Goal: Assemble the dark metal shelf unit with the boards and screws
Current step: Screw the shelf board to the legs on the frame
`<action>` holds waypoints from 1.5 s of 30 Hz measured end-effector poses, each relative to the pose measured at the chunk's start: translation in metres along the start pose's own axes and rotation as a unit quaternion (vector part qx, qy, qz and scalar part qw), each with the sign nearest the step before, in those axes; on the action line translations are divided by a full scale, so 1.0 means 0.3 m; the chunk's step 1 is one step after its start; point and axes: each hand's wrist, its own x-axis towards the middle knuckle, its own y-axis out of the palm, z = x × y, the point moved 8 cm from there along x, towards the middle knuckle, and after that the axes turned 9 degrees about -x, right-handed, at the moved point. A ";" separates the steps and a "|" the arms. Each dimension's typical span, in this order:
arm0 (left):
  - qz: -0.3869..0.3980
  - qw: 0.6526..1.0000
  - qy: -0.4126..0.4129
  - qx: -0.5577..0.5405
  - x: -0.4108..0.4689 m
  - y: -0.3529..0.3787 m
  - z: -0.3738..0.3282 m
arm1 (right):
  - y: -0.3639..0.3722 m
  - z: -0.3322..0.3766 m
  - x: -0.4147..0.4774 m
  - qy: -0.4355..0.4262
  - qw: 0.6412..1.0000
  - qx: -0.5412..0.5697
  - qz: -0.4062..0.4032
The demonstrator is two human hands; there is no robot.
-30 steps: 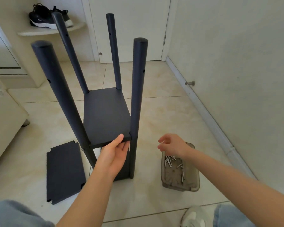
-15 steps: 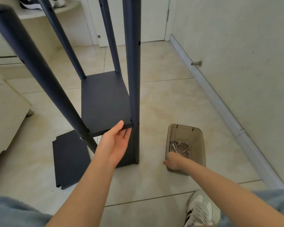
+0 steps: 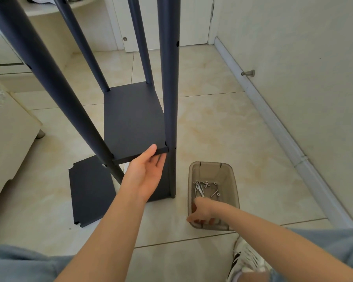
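Since a second ago the right hand has dropped from mid-air into the near end of the bin, and the view has tipped down and closer to the shelf unit. That hand now lies partly inside the smoky plastic, fingers curled downward near the bottom; the wall of the bin hides them, so I cannot tell whether they have closed on anything. The screws lie in a loose heap toward the far half of the bin, just beyond the fingertips.

The left hand is open, palm up, with the fingers under the front edge of the board and the thumb laid on top at the corner. It seems to prop the board level at its hole height, since that corner by the front right post likely has no screw yet.

Four posts rise around the board, all tilted by the wide lens; the front left post crosses the near corner. A lower panel shows behind the left wrist at floor level. One spare board lies flat on the tiles to the left, apart from the unit, waiting its turn. So the unit stands part-built, directly in front of the person.
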 end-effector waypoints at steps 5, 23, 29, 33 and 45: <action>0.003 1.000 0.005 -0.008 0.002 -0.002 0.002 | 0.039 0.028 0.024 -0.021 0.998 0.022 0.047; 0.005 0.999 0.002 -0.042 -0.002 0.006 0.011 | -0.080 -0.040 0.224 0.019 0.996 -0.015 -0.083; 0.008 0.999 -0.005 -0.033 -0.005 0.004 0.011 | -0.056 -0.013 0.308 0.022 0.994 -0.037 -0.096; 0.009 1.000 -0.007 -0.028 -0.001 0.005 0.006 | -0.031 -0.006 0.332 0.017 0.993 -0.049 -0.103; 0.012 0.999 -0.018 -0.027 0.003 0.005 0.013 | 0.022 -0.022 0.317 0.020 0.987 -0.045 -0.153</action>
